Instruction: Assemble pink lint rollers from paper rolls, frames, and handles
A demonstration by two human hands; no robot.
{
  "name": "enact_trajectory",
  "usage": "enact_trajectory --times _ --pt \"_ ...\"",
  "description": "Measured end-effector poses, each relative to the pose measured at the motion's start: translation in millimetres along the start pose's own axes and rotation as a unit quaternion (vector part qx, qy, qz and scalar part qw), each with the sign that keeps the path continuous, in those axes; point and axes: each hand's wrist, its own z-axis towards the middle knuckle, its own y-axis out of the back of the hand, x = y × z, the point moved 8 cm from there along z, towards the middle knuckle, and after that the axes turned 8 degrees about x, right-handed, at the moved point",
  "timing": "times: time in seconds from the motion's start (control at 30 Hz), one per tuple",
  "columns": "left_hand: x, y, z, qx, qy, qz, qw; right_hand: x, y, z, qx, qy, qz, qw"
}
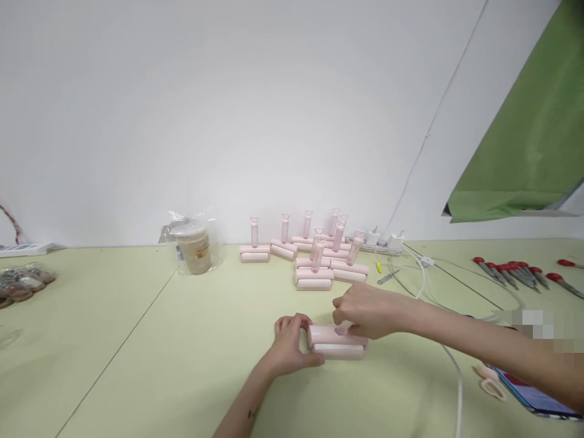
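A pink lint roller (337, 338) with a white roll along its front lies on the pale green table. My left hand (292, 347) is closed around its left end, thumb in front and fingers behind. Above its middle, my right hand (362, 310) has its fingers curled in, gripping the roller's short pink handle (340, 330), which is mostly covered. Just behind stands a group of similar pink lint rollers (314, 279), their clear pink handles pointing up.
A lidded cup (195, 250) in a plastic bag stands at the wall. Chargers and white cables (424, 280) spread across the right. Farther right lie several red-tipped grey tools (515, 274); nearer are a phone (538, 395) and a pink loop-ended piece (490, 383). Round brownish items (25, 281) sit far left.
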Motion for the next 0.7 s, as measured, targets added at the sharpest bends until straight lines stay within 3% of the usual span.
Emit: enact_trajectory --times 0.27,0.4,0.57,0.7 --pt "2.3 -0.9 -0.2 0.001 0.000 -0.008 1.000 15.4 3.1 19.9 0.049 0.029 -0.058 0.997" --pt "-1.2 -0.4 -1.6 0.008 -0.013 -0.027 1.000 18.6 -0.2 20.0 0.044 0.053 -0.072 0.995" --pt "-5.9 -1.8 0.9 0.072 -0.067 -0.118 0.988 18.3 -3.8 7.3 0.008 0.086 -0.093 0.992" --pt "-5.2 4.2 13.7 0.121 -0.079 -0.107 0.984 19.5 -3.2 6.7 0.004 0.126 -0.107 0.986"
